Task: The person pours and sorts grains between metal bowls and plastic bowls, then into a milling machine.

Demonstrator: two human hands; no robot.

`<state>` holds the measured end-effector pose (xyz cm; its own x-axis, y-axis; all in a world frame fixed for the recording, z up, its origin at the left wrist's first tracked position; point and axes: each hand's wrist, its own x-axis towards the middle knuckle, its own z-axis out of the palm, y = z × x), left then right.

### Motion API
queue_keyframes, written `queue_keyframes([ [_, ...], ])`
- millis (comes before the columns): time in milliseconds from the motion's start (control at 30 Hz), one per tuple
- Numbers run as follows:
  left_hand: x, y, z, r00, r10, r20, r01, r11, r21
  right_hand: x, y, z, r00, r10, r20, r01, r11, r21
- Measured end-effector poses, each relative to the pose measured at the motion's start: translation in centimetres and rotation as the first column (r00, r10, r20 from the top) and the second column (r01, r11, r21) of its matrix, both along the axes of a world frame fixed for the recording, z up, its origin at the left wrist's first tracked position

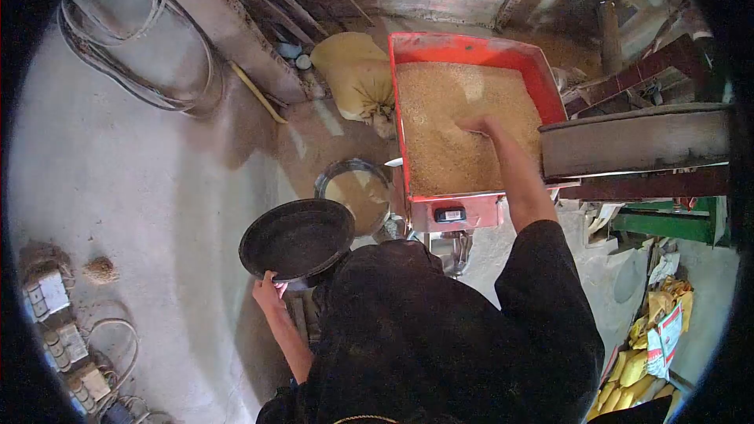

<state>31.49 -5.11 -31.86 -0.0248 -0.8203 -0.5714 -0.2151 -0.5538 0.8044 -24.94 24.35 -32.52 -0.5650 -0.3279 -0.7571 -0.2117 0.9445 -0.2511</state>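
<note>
My left hand [269, 292] grips the near rim of a black round pan [297, 242], which is tilted and has nothing visible inside. My right hand [477, 125] reaches into the red hopper [542, 82] and rests on the brown grain [440, 149] filling it. The fingers of that hand are partly sunk in or hidden by the grain. Beyond the pan, a round metal basin [320, 185] on the floor holds pale powdery material.
A tied yellow sack [353, 74] stands left of the hopper. To the right are a grey metal trough [636, 141] and a green frame [660, 222]. Yellow bags [635, 367] lie at lower right, electrical boxes [53, 296] at lower left. Coiled hoses [141, 94] are at upper left.
</note>
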Motion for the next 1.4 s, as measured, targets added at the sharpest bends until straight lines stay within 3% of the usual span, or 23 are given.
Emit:
queue_keyframes([
  [33, -0.2, -0.1, -0.1, 1.000, 0.008, 0.030, -0.008, 1.000, -0.002, -0.7, 0.7, -4.5, 0.989, -0.051, 0.138, 0.070, 0.988, -0.137],
  [100, -1.0, -0.1, 0.1, 0.998, 0.013, 0.060, -0.012, 1.000, -0.004, -0.4, 0.8, -5.2, 0.957, -0.084, 0.278, 0.159, 0.952, -0.261],
  [200, -1.8, -0.3, 0.5, 0.999, -0.026, 0.027, 0.026, 1.000, 0.008, 0.7, 1.3, -5.6, 0.936, -0.143, 0.323, 0.224, 0.947, -0.229],
  [267, -2.3, -0.6, 0.1, 0.999, -0.052, 0.001, 0.052, 0.999, 0.004, 1.2, 0.9, -4.6, 0.820, -0.240, 0.520, 0.360, 0.922, -0.142],
  [400, -3.2, -0.6, 0.1, 0.998, -0.063, 0.003, 0.063, 0.998, -0.005, -0.6, 1.1, -7.0, 0.864, -0.252, 0.435, 0.395, 0.875, -0.278],
  [433, -2.8, -0.8, -0.5, 0.998, -0.069, 0.005, 0.069, 0.998, 0.008, -2.6, 1.5, -10.5, 0.836, -0.044, 0.547, 0.327, 0.841, -0.432],
  [500, -2.8, -0.8, -0.9, 0.997, -0.079, 0.004, 0.079, 0.997, 0.022, -3.0, 1.1, -9.3, 0.778, 0.174, 0.604, 0.278, 0.767, -0.579],
  [567, -3.0, -0.5, -0.7, 0.998, -0.063, -0.009, 0.063, 0.998, -0.007, -2.4, 0.3, -4.8, 0.612, -0.066, 0.788, 0.711, 0.483, -0.511],
  [600, -2.9, -0.6, -0.7, 0.998, -0.064, -0.011, 0.064, 0.998, -0.004, -2.6, 0.5, -2.9, 0.613, -0.068, 0.787, 0.711, 0.483, -0.511],
  [667, -2.8, -0.7, -0.4, 0.998, -0.054, -0.045, 0.055, 0.998, 0.022, -3.4, 0.9, -0.2, 0.723, 0.075, 0.687, 0.625, 0.353, -0.697],
  [800, -3.2, -0.6, 0.2, 0.999, -0.034, -0.007, 0.035, 0.998, 0.048, -4.9, 2.6, 3.5, 0.768, 0.017, 0.641, 0.583, 0.397, -0.709],
  [867, -2.3, -1.1, -0.6, 0.994, -0.013, -0.110, 0.019, 0.998, 0.052, -4.4, 1.6, 7.5, 0.934, -0.109, 0.340, 0.355, 0.372, -0.858],
  [967, -2.7, -1.0, -0.3, 0.995, 0.035, -0.097, -0.028, 0.997, 0.074, -5.7, 1.2, 8.4, 0.888, -0.109, 0.447, 0.459, 0.265, -0.848],
  [1067, -2.6, -1.1, 0.0, 0.990, 0.018, -0.138, -0.006, 0.996, 0.086, -6.2, 1.0, 9.1, 0.908, -0.092, 0.408, 0.417, 0.246, -0.875],
  [1100, -2.4, -1.2, -0.2, 0.990, 0.013, -0.138, -0.001, 0.996, 0.086, -7.8, 1.6, 6.8, 0.908, -0.097, 0.408, 0.419, 0.243, -0.875],
  [1167, -1.9, -1.4, -0.6, 0.992, -0.027, -0.126, 0.034, 0.998, 0.049, -11.5, 3.2, 0.1, 0.942, -0.292, 0.163, 0.280, 0.420, -0.863],
  [1200, -1.9, -1.4, -0.5, 0.991, -0.030, -0.127, 0.036, 0.998, 0.049, -9.3, 2.9, 3.3, 0.934, -0.303, -0.190, 0.154, 0.821, -0.550],
  [1233, -1.8, -1.4, -0.4, 0.988, -0.056, -0.147, 0.065, 0.996, 0.057, -7.5, 2.3, 5.2, 0.933, -0.304, -0.190, 0.156, 0.820, -0.551],
  [1267, -1.8, -1.5, -0.3, 0.983, -0.084, -0.165, 0.095, 0.993, 0.064, -6.1, 1.7, 6.5, 0.920, -0.009, -0.393, -0.065, 0.983, -0.174],
  [1333, -1.7, -1.4, -0.4, 0.990, -0.063, -0.125, 0.070, 0.996, 0.054, -6.3, 2.5, 3.3, 0.832, 0.326, -0.450, -0.231, 0.939, 0.253],
  [1367, -1.6, -1.4, -0.4, 0.996, -0.036, -0.087, 0.041, 0.998, 0.046, -7.8, 4.1, -2.7, 0.896, 0.013, -0.443, -0.013, 1.000, 0.003],
  [1400, -1.6, -1.5, -0.3, 0.996, -0.042, -0.084, 0.046, 0.998, 0.046, -8.4, 5.0, -6.2, 0.886, -0.294, -0.358, 0.220, 0.947, -0.234],
])
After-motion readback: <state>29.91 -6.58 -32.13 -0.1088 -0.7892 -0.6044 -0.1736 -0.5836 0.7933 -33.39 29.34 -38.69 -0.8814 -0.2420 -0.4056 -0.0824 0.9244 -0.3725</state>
